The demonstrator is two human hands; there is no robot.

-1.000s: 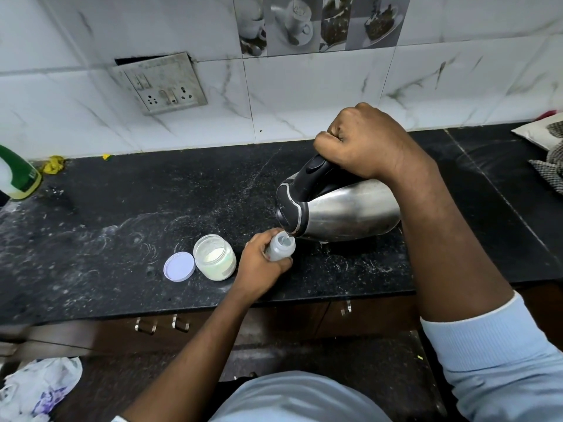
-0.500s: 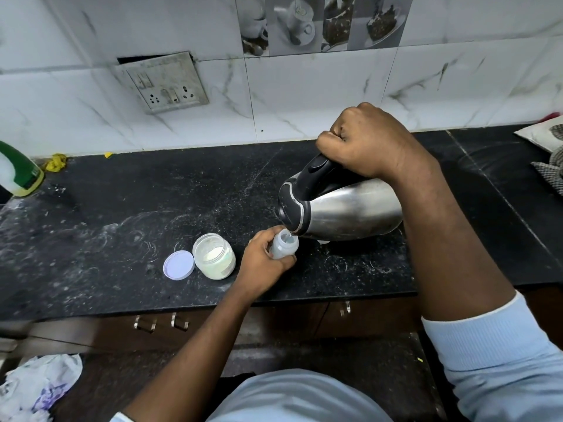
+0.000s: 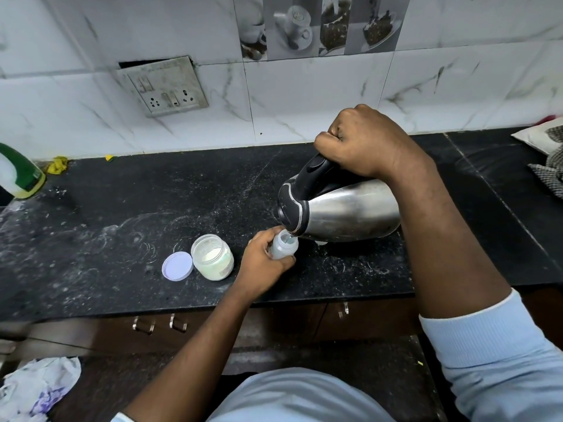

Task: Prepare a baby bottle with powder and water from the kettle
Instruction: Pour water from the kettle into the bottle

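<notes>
Right, we start big: the black speckled surface (image 3: 122, 226) runs the full width of our view, dusted with pale smears, and behind it rises the white marbled tile wall (image 3: 304, 111). On that wall sits a grubby switch plate (image 3: 164, 86), tilted off square. Down on the floor at the lower left lies a crumpled plastic bag (image 3: 36, 388).

Now the steel kettle (image 3: 347, 211) with its black lid and handle. We see it tipped well over to the left, body nearly level above the surface, spout down. Our right hand (image 3: 365, 141) is clamped in a fist round the handle, knuckles up, taking its weight.

At the far left edge a green and white bottle (image 3: 21, 175) pokes into view, and at the far right a checked cloth (image 3: 548, 175) lies on the surface.

Closer in, our left hand (image 3: 262, 263) has fingers and thumb wrapped round the lower part of the baby bottle (image 3: 283, 246), steadying it. Just left of that hand stands an open jar (image 3: 213, 257) with white powder inside. Just beside the jar's left side lies its pale lilac lid (image 3: 177, 265), flat on the surface.

Smallest of all is the baby bottle itself. It stands near the front edge of the surface, its open mouth right under the kettle's spout and its base hidden by our fingers. We cannot tell how full it is.
</notes>
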